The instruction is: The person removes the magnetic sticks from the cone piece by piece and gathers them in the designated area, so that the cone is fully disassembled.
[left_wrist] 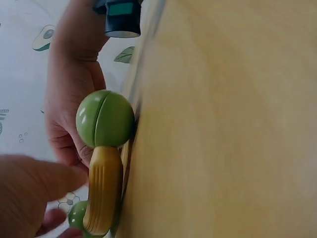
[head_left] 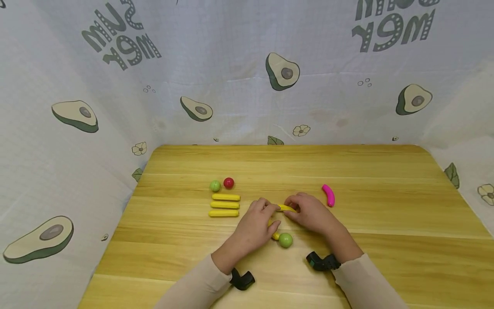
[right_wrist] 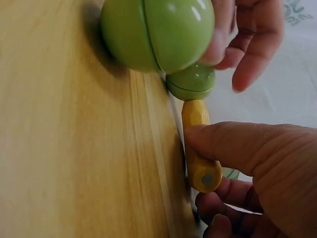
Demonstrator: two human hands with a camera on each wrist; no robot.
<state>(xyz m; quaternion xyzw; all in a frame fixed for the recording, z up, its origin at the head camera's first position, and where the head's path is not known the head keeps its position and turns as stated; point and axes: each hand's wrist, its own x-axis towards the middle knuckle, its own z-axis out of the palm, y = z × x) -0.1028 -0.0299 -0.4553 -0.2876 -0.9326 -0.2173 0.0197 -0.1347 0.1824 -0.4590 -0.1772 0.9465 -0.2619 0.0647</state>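
Note:
My right hand pinches a curved yellow stick between thumb and fingers. A round grey disc shows in the stick's near end in the right wrist view, and a green ball meets its far end. My left hand has its fingers curled at that ball, which it hides in the head view. Under the left thumb lies a second curved yellow stick, running from the same ball to a larger-looking green ball nearer my body.
Left of the hands, a green ball and a red ball sit behind three straight yellow sticks. A curved pink stick lies right of the right hand. A patterned curtain hangs behind the wooden table.

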